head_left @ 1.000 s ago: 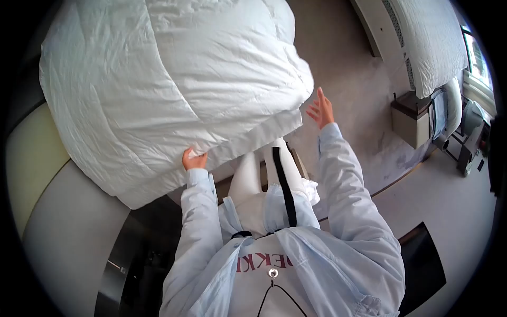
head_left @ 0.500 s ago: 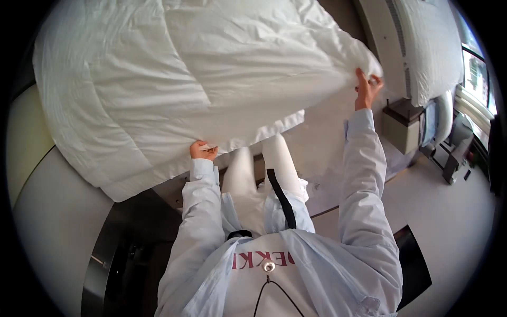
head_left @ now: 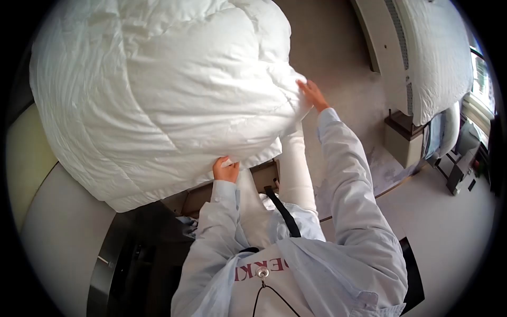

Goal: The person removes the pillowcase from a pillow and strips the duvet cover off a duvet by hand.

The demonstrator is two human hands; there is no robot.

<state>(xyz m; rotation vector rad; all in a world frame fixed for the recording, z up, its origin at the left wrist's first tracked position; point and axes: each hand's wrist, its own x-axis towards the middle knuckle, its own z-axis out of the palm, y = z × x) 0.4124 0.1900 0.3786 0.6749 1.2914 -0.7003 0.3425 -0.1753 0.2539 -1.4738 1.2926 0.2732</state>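
A large white quilted duvet (head_left: 158, 90) fills the upper left of the head view and hangs in front of me, its lower hem sloping down to the left. My left hand (head_left: 226, 170) is closed on that hem near the middle, thumb and fingers pinching the fabric. At the duvet's right edge, my right hand (head_left: 315, 96) grips the cloth with its fingers pointing up and left; part of the fingertips is lost against the white fabric. The duvet bulges and creases beside the right hand.
On the right stands a bed or bench with a white padded cover (head_left: 435, 63). A beige box-like cabinet (head_left: 402, 140) sits below it, near a window (head_left: 481, 79). Dark furniture (head_left: 142, 259) is at lower left. Brown drawers or a box (head_left: 264, 174) show behind my legs.
My right hand has moved left and slightly down, bringing the duvet's right edge inward and baring more floor. My left hand has shifted a little right and down, still on the hem.
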